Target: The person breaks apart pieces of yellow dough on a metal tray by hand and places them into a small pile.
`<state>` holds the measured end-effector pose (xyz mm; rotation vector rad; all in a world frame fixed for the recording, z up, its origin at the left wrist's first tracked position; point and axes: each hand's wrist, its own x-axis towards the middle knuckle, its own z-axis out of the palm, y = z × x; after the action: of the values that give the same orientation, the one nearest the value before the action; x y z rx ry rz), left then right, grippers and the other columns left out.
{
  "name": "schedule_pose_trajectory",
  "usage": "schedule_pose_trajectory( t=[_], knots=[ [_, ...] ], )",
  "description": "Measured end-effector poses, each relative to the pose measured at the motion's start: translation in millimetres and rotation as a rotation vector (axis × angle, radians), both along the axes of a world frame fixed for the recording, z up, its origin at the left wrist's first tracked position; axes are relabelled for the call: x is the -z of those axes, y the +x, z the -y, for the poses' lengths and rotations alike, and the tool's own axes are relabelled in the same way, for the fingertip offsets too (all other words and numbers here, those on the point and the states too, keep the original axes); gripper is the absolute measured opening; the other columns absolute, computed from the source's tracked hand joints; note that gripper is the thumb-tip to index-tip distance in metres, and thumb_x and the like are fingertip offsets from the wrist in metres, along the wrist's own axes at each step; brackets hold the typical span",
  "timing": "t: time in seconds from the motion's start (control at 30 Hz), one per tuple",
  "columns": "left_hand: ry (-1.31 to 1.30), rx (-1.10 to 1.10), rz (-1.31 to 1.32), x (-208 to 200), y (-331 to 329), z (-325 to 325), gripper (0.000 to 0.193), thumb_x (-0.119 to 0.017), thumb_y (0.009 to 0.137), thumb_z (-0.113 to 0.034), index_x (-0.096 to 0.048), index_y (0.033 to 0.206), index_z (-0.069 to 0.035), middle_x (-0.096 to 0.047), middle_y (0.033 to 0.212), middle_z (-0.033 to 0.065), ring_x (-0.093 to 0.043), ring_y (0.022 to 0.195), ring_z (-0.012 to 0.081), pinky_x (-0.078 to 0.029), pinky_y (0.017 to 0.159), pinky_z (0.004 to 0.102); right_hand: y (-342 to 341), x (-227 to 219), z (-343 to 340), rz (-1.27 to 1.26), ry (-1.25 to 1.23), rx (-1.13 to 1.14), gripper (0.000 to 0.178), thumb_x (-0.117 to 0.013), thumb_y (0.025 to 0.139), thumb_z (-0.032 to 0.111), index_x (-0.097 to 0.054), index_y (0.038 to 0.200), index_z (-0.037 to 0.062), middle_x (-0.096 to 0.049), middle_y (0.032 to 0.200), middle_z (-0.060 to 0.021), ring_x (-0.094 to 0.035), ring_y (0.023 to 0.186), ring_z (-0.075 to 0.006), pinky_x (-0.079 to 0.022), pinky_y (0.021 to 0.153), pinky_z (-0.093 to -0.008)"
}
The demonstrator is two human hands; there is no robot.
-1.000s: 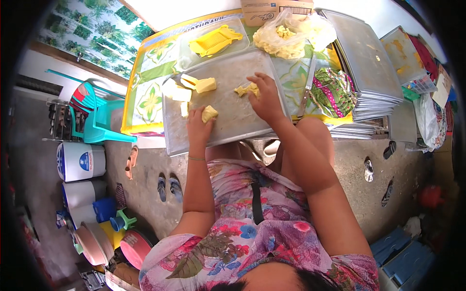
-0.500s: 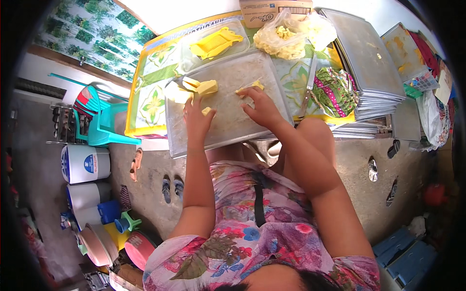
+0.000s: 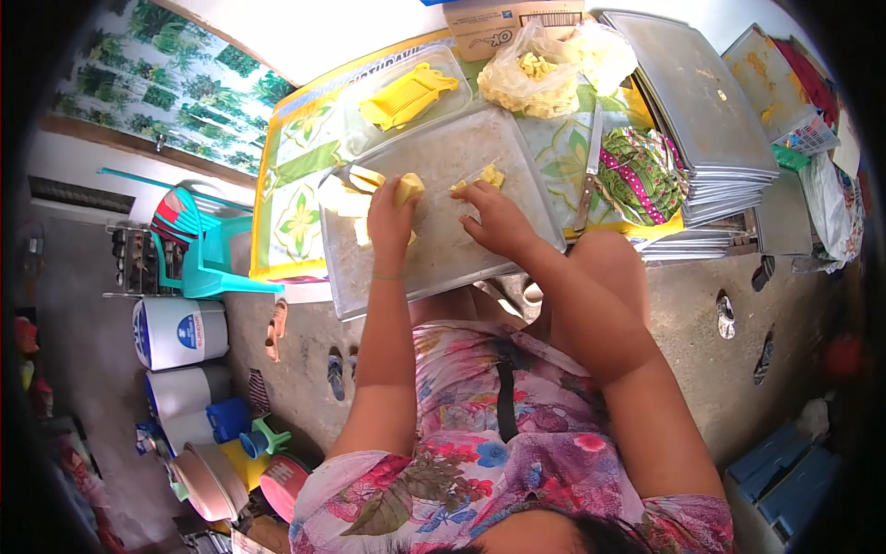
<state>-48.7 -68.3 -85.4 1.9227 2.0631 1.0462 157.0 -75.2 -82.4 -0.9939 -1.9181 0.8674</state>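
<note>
2 hands [image 3: 391, 218] over 1 tray [image 3: 452, 254], perhaps 5+ chunks [image 3: 410, 188]

Lettering marks the cardboard box [image 3: 503, 20], table cover [image 3: 300, 222], white container [image 3: 186, 332] and pink tub [image 3: 282, 489].

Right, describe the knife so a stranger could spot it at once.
On the flower-patterned tablecloth, find the gray metal tray. Just right of it, beside the green patterned cloth bundle, lies the knife. Unlike both, it has a long narrow blade and brown handle.

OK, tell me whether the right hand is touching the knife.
Apart. The head view shows a plain gap: bare tray and its rim separate the right hand from the knife, which lies on the tablecloth.
</note>
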Motion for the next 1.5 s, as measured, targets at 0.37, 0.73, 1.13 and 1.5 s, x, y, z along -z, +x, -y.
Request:
schedule_pose_trajectory(
  t=[0.37, 0.73, 1.13, 1.5],
  knots=[
    [0.137, -0.129, -0.065, -7, 8, 12, 0.043, -0.068, 0.074, -0.016, -0.054, 0.112, -0.001, -0.059, 0.097, 0.0117, -0.058, 0.087, 0.0231, -0.046, 0.075, 0.0333, 0, 4, 0, 0.023, -0.005, -0.006, 0.038, -0.059, 0.070, 0.007, -0.053, 0.108, 0.0076, -0.051, 0.108, -0.0170, -0.049, 0.103, -0.0340, -0.041, 0.090, -0.0391],
    [-0.333, 0.252, 1.354, -44, 47, 58, 0.023, -0.055, 0.084, -0.010, -0.054, 0.103, 0.002, -0.061, 0.093, 0.0111, -0.061, 0.077, 0.0172, -0.054, 0.063, 0.0271, 1, -13, -4, -0.544, -0.410, -0.360, 0.044, -0.064, 0.078, 0.011, -0.050, 0.119, 0.0060, -0.057, 0.101, -0.0091, -0.055, 0.090, -0.0154, -0.047, 0.077, -0.0283],
    [-0.160, 0.299, 1.205, -46, 54, 71, 0.025, -0.062, 0.079, -0.004, -0.055, 0.103, 0.002, -0.061, 0.097, 0.0132, -0.063, 0.082, 0.0210, -0.054, 0.064, 0.0275, 15, -20, -5, -0.770, -0.824, -0.556, 0.035, -0.065, 0.079, 0.012, -0.053, 0.110, 0.0020, -0.061, 0.092, -0.0063, -0.058, 0.080, -0.0114, -0.047, 0.073, -0.0245],
    [-0.193, 0.237, 1.123, -53, 53, 73, 0.028, -0.062, 0.080, -0.006, -0.055, 0.106, 0.003, -0.061, 0.097, 0.0125, -0.062, 0.082, 0.0192, -0.054, 0.066, 0.0271, 11, -16, -5, -0.728, -0.825, -0.547, 0.033, -0.063, 0.081, 0.010, -0.052, 0.111, 0.0013, -0.060, 0.097, -0.0066, -0.058, 0.086, -0.0130, -0.047, 0.078, -0.0266]
  ],
)
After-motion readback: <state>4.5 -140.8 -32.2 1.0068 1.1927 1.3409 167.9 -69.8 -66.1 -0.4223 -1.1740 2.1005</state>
